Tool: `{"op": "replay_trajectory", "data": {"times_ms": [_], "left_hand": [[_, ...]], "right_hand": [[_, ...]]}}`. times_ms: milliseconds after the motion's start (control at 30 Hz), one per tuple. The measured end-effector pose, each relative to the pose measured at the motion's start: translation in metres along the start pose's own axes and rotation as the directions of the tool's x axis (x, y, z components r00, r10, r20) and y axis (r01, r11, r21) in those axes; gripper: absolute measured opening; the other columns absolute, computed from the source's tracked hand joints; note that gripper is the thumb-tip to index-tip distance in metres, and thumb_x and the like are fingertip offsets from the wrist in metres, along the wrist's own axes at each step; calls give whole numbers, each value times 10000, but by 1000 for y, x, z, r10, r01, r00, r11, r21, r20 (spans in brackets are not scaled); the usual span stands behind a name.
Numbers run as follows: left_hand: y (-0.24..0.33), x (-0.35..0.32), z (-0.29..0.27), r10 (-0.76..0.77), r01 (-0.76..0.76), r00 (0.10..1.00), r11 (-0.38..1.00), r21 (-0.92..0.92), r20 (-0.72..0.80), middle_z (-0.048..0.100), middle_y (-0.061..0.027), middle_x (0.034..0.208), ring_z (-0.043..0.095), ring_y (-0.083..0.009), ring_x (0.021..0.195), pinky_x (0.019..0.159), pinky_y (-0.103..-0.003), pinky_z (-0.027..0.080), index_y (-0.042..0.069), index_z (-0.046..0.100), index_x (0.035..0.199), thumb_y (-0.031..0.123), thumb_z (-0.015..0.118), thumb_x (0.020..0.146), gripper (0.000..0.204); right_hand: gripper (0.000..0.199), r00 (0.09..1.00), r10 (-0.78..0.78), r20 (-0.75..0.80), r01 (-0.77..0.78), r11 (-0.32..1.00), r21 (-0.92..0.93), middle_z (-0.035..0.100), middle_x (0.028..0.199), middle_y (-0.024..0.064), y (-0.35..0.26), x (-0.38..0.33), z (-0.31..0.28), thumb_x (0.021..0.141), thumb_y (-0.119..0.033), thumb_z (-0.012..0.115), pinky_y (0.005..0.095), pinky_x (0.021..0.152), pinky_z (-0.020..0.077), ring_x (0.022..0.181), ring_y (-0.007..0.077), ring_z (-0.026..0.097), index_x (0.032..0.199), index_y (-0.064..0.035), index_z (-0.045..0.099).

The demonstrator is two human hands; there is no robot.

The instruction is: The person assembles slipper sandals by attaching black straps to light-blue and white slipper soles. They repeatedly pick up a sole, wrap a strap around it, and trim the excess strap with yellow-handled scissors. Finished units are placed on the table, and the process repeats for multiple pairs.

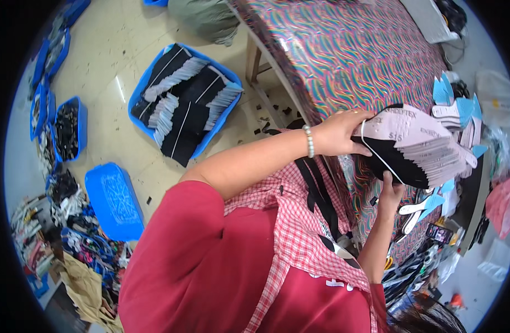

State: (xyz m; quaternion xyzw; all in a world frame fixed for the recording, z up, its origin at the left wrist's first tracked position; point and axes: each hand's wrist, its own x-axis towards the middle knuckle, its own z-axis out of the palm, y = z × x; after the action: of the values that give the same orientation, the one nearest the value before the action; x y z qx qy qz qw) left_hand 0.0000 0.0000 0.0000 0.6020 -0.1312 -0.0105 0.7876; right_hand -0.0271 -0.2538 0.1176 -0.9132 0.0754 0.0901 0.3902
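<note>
Over the table's near edge I hold a thick bundle of layered black fabric pieces with pale pink printed ends fanned out to the right. A thin white band runs around its black part. My left hand, with a beaded bracelet at the wrist, grips the bundle's left end, its thumb on the black side near the band. From below, my right hand clasps the lower edge, its thumb up against the black fabric; its other fingers are mostly hidden.
Left of the patterned table, a blue basket holds several banded black bundles. An upturned-looking blue tub and piles of fabric lie on the floor. White and light-blue flat pieces lie at the table's right side, near a phone.
</note>
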Motion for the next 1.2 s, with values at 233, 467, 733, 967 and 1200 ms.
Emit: {"op": "replay_trajectory", "data": {"times_ms": [233, 467, 733, 967, 1200], "left_hand": [[-7, -125, -191, -369, 213, 881, 868, -448, -295, 590, -73, 1171, 559, -172, 1063, 949, -324, 443, -8, 503, 1248, 62, 752, 763, 550], [-72, -212, -250, -533, -163, 588, 659, -734, -609, 534, -120, 1285, 536, -246, 1167, 999, -387, 444, 24, 453, 1307, 300, 615, 907, 512], [-171, -207, -404, -688, 173, 9, 716, -677, -725, 318, -214, 1458, 358, -313, 1333, 1095, -433, 293, 14, 107, 1474, 482, 723, 778, 1041], [-283, -242, -405, -571, 643, 313, 715, -273, -759, 558, -167, 1236, 543, -215, 1084, 901, -331, 429, -57, 355, 1382, 412, 673, 842, 783], [-198, -198, -273, -890, 862, 425, 454, -226, -166, 659, -103, 1035, 618, -177, 933, 826, -291, 459, -5, 617, 1122, 387, 601, 906, 447]], "right_hand": [[632, 867, -463, 186, 486, 868, -104, 579, 1196, 182, -111, 22, 228, 753, -105, 764, 357, 957, 422, 1126, 253, 553, 1285, 19, 447], [539, 643, -482, 596, 444, 868, 222, 591, 1191, 216, -135, 63, 401, 834, -212, 689, 352, 924, 455, 1098, 328, 588, 1279, 10, 481], [659, 480, -667, 569, 763, 638, 104, 455, 1339, 228, -164, 68, 414, 850, -258, 667, 409, 1035, 359, 1242, 365, 432, 1380, -19, 358], [412, 810, -397, 432, 379, 916, 130, 615, 1132, 141, -83, 11, 292, 873, -112, 635, 322, 889, 473, 1055, 241, 596, 1267, -50, 532], [181, 993, 112, 48, -116, 989, 90, 677, 961, 121, 10, -77, 205, 895, -109, 601, 287, 794, 489, 909, 188, 648, 1024, 4, 657]]}}
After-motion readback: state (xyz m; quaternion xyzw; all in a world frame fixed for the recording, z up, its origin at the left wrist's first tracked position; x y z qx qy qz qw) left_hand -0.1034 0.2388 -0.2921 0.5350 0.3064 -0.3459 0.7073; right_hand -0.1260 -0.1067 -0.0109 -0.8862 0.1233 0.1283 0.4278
